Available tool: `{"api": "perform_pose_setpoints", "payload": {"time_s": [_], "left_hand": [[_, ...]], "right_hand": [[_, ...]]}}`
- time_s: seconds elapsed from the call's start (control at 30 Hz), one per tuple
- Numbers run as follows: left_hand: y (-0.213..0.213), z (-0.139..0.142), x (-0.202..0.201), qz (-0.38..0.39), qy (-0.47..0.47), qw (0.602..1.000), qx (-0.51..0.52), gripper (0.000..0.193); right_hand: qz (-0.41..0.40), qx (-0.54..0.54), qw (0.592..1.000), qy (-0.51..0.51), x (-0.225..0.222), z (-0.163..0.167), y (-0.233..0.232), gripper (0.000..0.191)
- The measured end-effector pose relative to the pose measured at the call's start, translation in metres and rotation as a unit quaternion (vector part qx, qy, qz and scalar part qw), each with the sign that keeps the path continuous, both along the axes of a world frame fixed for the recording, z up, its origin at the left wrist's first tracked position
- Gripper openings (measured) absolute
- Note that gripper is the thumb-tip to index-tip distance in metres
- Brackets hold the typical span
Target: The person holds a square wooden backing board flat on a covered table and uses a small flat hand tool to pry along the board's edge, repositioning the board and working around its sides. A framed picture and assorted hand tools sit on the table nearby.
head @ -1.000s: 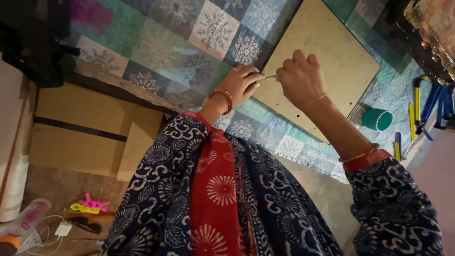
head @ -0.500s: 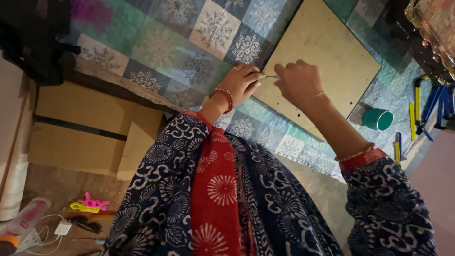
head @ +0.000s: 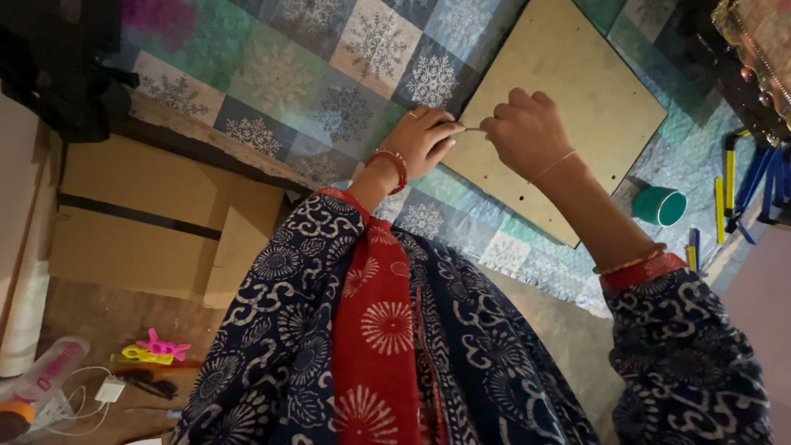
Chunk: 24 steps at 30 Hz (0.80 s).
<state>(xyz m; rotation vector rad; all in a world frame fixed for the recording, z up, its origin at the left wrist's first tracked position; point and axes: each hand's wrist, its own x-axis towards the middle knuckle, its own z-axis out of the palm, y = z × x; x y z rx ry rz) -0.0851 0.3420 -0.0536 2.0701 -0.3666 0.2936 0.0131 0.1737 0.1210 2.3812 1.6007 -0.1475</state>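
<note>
A thin stick-like piece (head: 471, 128) is pinched between the closed fingers of the left hand (head: 424, 136) and the right hand (head: 527, 132), over the edge of a tan board (head: 577, 91) on the patterned tabletop (head: 272, 74). Since a second ago, both hands have barely shifted; the pinch is kept. A green cup (head: 659, 206) sits at four o'clock.

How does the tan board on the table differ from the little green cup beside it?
The tan board is flat, broad, pale brown and lies under both hands; the green cup is small, round, teal, tipped on its side and untouched. The board has small holes; the cup shows none. Both rest on the patterned tablecloth.
</note>
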Motion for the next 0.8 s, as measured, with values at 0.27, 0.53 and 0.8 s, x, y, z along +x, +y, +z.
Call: {"api": "perform_pose_setpoints", "payload": {"time_s": [0.27, 0.53, 0.8], "left_hand": [[-0.001, -0.001, -0.001, 0.009, -0.003, 1.0, -0.02, 0.026], [-0.001, -0.001, 0.001, 0.01, -0.02, 1.0, -0.018, 0.028], [0.001, -0.001, -0.002, 0.01, -0.045, 0.999, -0.008, 0.033]], "right_hand": [[-0.042, -0.184, 0.981, 0.034, 0.018, -0.012, 0.024, 0.026], [-0.226, -0.201, 0.946, 0.12, 0.037, -0.017, 0.014, 0.044], [-0.312, -0.1, 0.936, 0.128, -0.002, -0.015, -0.006, 0.033]]}}
